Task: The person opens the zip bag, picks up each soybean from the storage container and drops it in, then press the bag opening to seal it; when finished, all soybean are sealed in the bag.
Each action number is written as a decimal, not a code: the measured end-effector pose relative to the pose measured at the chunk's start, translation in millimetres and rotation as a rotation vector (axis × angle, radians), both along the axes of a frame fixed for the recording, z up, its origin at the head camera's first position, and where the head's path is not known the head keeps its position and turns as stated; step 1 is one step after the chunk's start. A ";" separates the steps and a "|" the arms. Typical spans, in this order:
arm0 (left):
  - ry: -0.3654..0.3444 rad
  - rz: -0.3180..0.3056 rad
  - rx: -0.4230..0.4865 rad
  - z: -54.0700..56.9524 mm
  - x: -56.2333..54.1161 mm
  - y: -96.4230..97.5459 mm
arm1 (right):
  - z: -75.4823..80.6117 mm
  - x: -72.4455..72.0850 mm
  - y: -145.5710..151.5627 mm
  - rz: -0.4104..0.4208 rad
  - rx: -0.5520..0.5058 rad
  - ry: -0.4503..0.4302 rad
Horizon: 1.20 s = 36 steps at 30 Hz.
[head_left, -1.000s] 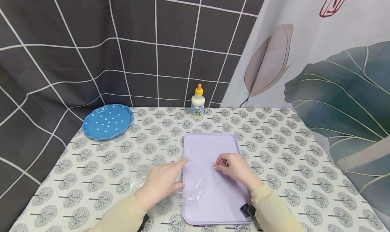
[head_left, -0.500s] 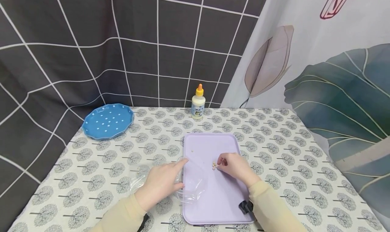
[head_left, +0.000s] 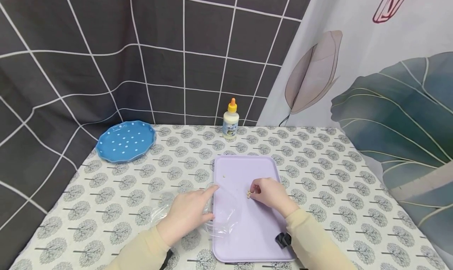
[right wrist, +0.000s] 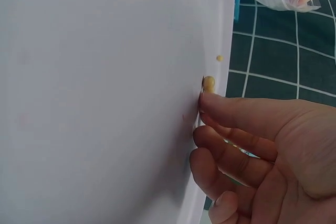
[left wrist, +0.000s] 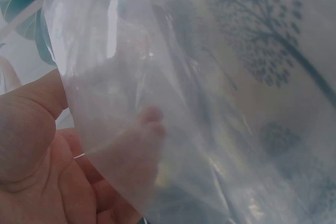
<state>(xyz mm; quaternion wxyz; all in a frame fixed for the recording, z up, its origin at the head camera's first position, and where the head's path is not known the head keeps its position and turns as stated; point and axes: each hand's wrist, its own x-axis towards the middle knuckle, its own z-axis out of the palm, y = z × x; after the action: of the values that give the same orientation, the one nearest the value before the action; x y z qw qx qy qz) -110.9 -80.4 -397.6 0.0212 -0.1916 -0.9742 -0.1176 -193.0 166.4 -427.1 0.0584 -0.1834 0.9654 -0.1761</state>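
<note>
My right hand (head_left: 271, 193) is low over the lilac tray (head_left: 247, 234), thumb and fingertips pinching at a small cluster of yellow soybeans (head_left: 248, 194). In the right wrist view a round soybean (right wrist: 209, 83) shows right at the thumb tip, and a second, smaller-looking bean (right wrist: 219, 57) lies beyond it. My left hand (head_left: 187, 209) holds a clear plastic zip bag (head_left: 225, 222) at the tray's left edge, index finger stretched out and thumb apart. Through the film of the bag (left wrist: 121, 77), the left wrist view shows curled fingers behind it.
A lone bean (head_left: 223, 176) lies on the tray's far left part. Behind the tray stands a glue bottle (head_left: 230, 124) with an orange tip. A blue polka-dot plate (head_left: 125, 141) sits at the back left of the tree-print tablecloth (head_left: 170, 161). Curtains hang behind.
My right fingertips drew back slightly right of the soybean cluster half a second ago and are now back at it. The left hand and the bag stay where they were.
</note>
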 end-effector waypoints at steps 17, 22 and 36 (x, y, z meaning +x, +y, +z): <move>0.005 0.000 0.005 -1.5 -0.9 1.3 | 11.7 6.6 1.3 -0.004 -0.098 0.003; -0.005 0.006 0.008 -0.4 -0.4 1.8 | 17.9 14.5 -0.8 0.171 -0.195 0.016; 0.025 -0.008 0.018 0.1 -0.4 1.5 | 24.8 27.3 -13.7 0.362 -0.274 0.035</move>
<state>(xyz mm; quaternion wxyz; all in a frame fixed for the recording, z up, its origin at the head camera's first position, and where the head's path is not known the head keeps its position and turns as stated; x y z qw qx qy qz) -111.3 -78.9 -397.5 0.0344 -0.1965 -0.9720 -0.1240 -165.6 152.7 -402.3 0.0467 -0.3628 0.8848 -0.2888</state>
